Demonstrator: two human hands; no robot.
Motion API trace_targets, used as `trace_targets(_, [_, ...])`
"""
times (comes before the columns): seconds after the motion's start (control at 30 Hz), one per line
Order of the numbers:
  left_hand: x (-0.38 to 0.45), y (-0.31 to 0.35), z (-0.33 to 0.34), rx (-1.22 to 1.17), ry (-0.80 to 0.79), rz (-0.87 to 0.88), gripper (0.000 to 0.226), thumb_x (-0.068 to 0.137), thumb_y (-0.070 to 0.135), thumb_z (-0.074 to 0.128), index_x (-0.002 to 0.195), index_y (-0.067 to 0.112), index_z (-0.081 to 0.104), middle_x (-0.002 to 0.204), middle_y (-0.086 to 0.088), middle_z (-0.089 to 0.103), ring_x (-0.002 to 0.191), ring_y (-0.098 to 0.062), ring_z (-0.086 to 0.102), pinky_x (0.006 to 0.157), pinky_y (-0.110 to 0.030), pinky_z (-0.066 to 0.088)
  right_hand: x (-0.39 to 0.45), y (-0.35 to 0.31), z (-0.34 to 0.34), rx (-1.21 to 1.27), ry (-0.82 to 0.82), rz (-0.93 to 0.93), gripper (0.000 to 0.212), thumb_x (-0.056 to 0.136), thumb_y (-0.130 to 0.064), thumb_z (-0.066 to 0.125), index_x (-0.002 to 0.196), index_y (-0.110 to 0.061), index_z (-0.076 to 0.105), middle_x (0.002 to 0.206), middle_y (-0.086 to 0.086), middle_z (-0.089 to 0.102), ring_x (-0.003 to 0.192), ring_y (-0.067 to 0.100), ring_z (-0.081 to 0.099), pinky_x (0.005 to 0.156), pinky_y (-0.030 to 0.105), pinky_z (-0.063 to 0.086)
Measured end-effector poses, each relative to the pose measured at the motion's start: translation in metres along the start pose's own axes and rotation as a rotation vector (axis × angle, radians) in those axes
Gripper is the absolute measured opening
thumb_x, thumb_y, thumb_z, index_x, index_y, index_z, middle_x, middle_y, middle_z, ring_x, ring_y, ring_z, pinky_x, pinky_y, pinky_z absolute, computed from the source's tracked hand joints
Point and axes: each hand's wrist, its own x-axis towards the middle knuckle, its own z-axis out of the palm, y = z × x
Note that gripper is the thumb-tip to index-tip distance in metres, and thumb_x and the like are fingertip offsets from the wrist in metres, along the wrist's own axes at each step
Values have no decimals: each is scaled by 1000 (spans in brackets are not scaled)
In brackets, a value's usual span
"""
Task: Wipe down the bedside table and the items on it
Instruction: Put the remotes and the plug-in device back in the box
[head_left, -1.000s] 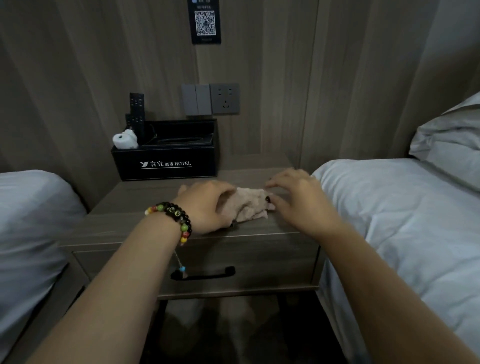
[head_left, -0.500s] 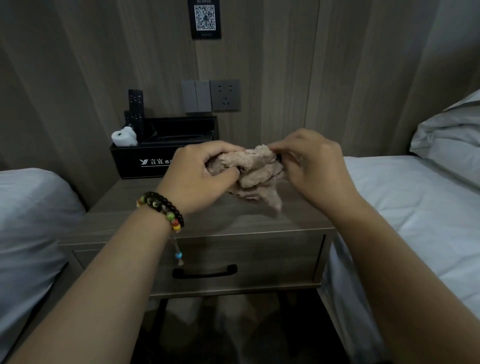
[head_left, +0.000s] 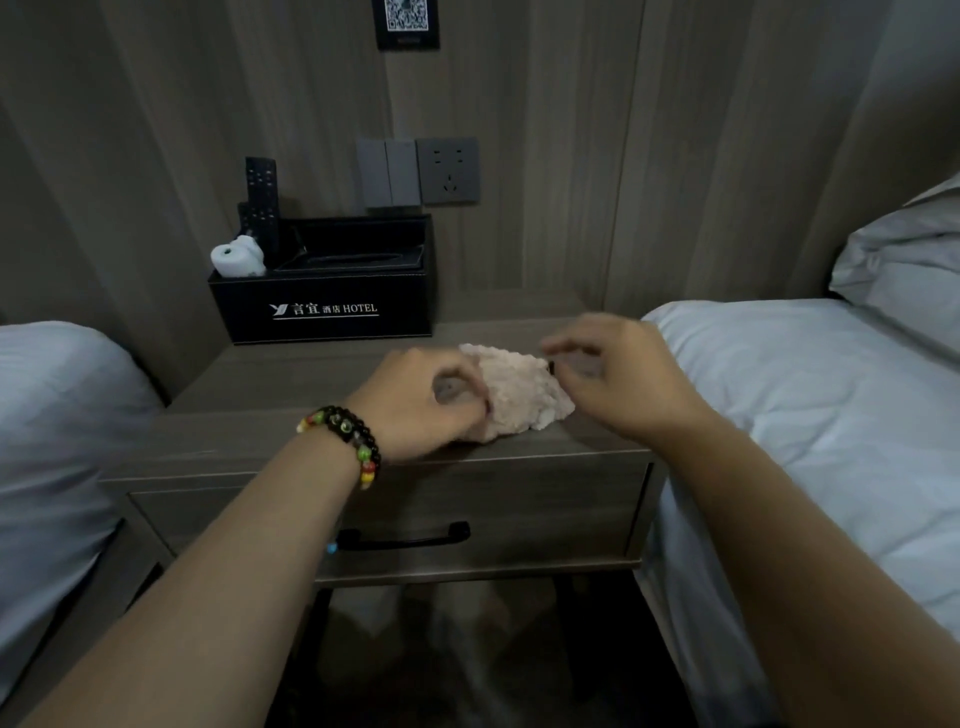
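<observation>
Left hand (head_left: 431, 402), beaded bracelet (head_left: 347, 435) at wrist, fingers curled onto the left edge of the cloth (head_left: 519, 392). Cloth: pale pinkish, nubbly, bunched at the front of the bedside table (head_left: 291, 379). Right hand (head_left: 618, 374) just beside it, blurred (cannot tell its grip). Behind: black hotel box (head_left: 332, 306) holding remotes (head_left: 261, 200), wall socket (head_left: 449, 170).

Pinkish fuzzy cloth (head_left: 522, 392) sits bunched up near the front edge of the grey wood bedside table (head_left: 249, 441), black hotel organizer box (head_left: 324, 304) at the back left.
</observation>
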Motion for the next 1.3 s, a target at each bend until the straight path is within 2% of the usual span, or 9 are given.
trace_targets(0.07, [7, 4, 4, 0, 81, -43, 32, 78, 49, 63, 106, 34, 62, 124, 5, 62, 117, -11, 57, 101, -36, 46, 8, -4, 5, 54, 50, 9, 28, 84, -7, 64, 111, -14, 71, 110, -2, 69, 102, 6, 59, 92, 14, 41])
trace_targets(0.2, [12, 7, 19, 253, -93, -86, 44, 94, 34, 53, 136, 22, 51, 124, -6, 61, 114, -21, 55, 93, -23, 41, 8, -11, 34, 16, -300, 221, 30, 93, -19, 52, 121, -17, 65, 121, 5, 65, 114, 21, 58, 96, 28, 44])
trace_targets(0.33, [14, 0, 16, 163, -153, -8, 45, 93, 24, 58, 138, 28, 50, 135, 5, 56, 122, -10, 52, 93, -15, 34, 8, -13, 35, -147, -422, 323, 20, 91, -25, 50, 91, -15, 67, 89, 8, 64, 84, 25, 61, 65, 33, 46])
trace_targets(0.6, [40, 2, 16, 119, -281, 102, 46, 93, 5, 54, 131, 31, 57, 135, 9, 57, 125, -8, 50, 109, -29, 37, -1, -20, 34, -374, -352, 382, 18, 89, -29, 56, 104, -18, 60, 93, 0, 53, 79, 15, 51, 64, 27, 41])
trace_targets(0.73, [42, 1, 14, 192, -217, 64, 35, 93, 18, 57, 127, 26, 59, 101, 6, 67, 90, -8, 61, 82, -27, 50, 1, -24, 40, -144, -268, 206, 39, 85, -15, 60, 124, -18, 59, 128, 6, 56, 121, 22, 50, 104, 31, 41])
trace_targets(0.8, [43, -6, 13, 108, -201, 9, 55, 90, 19, 63, 141, 21, 44, 120, 3, 64, 106, -10, 60, 91, -27, 49, -1, -27, 42, 27, -153, 161, 42, 88, -11, 59, 129, -13, 56, 135, 6, 54, 133, 19, 41, 110, 22, 26])
trace_targets(0.97, [38, -25, -1, -389, -204, -220, 97, 83, 2, 68, 152, 12, 1, 149, -11, 40, 132, -18, 45, 103, -29, 43, 5, -7, 62, -27, -348, 260, 23, 95, -25, 47, 112, -12, 54, 108, 2, 57, 105, 23, 54, 77, 27, 36])
trace_targets(1.13, [9, -35, -20, -92, -77, -203, 84, 81, 33, 72, 149, 15, 26, 142, -4, 48, 130, -16, 47, 110, -32, 35, 12, 5, 54, -43, -455, 226, 45, 99, -26, 43, 144, -17, 39, 152, 1, 36, 139, 19, 32, 110, 27, 24])
trace_targets(1.3, [-28, -13, -29, 237, 16, -218, 66, 95, 44, 48, 152, 24, 21, 142, -13, 47, 127, -28, 46, 102, -30, 36, 4, -1, 54, -57, -386, 201, 40, 99, -24, 44, 137, -11, 46, 144, 8, 46, 133, 25, 40, 106, 29, 29])
